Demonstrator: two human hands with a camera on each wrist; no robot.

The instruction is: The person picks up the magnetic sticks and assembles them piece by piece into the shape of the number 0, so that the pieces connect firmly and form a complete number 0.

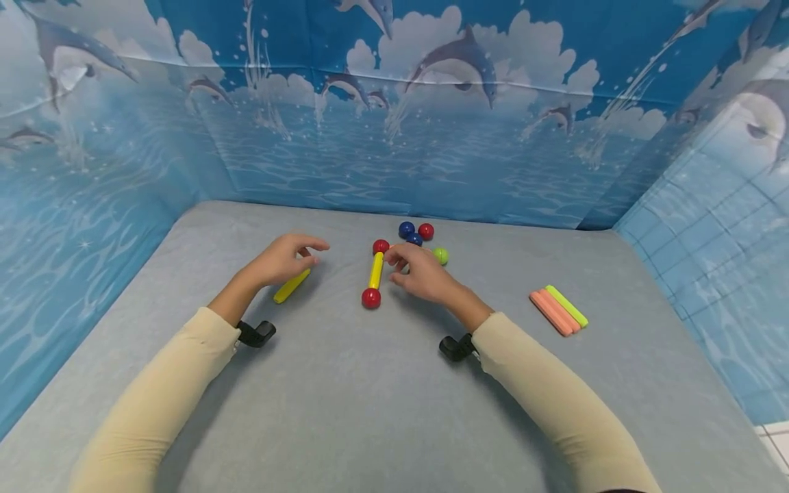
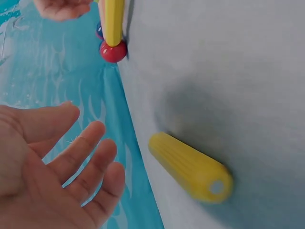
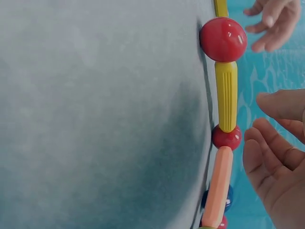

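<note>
Bar (image 1: 376, 271) has red balls (image 1: 371, 298) joined both ends, stick (image 1: 290, 288) left of it looks unjoined, left grip (image 1: 285, 259) and right grip (image 1: 425, 273) relaxed, empty.

I see a screened-off tabletop spot, in what sort of building I can't tell. Dolphin-print sheeting (image 1: 296, 164) walls three sides of the grey tabletop (image 1: 370, 404); pale tiles (image 1: 778, 444) show beyond.

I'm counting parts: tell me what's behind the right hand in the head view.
Beyond the right hand: two blue balls, a red ball and a green ball. The hand hides most of an orange stick.
</note>
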